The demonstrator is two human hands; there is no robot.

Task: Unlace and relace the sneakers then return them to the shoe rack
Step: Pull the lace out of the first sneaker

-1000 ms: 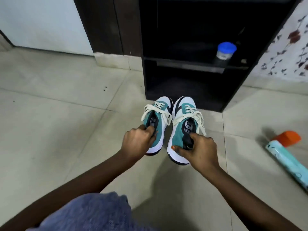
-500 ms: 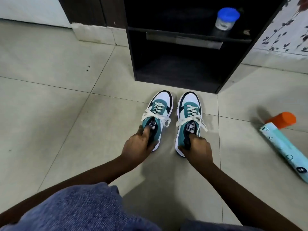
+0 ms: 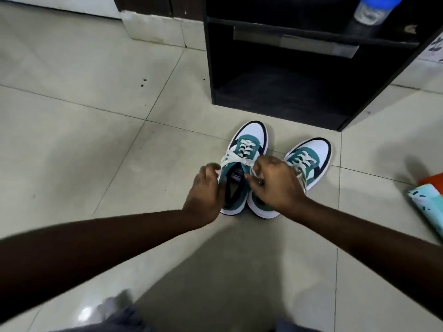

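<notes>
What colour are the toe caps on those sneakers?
White, edged in dark navy or black, on both sneakers; it shows clearly in the head view.

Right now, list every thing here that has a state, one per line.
Left sneaker: on the floor, upright, laced.
Right sneaker: on the floor, upright, laced.
Left hand: fingers at the left sneaker's collar.
Right hand: pinches a lace.
Shoe rack: bottom shelf bare.
Jar: lidded.
</notes>
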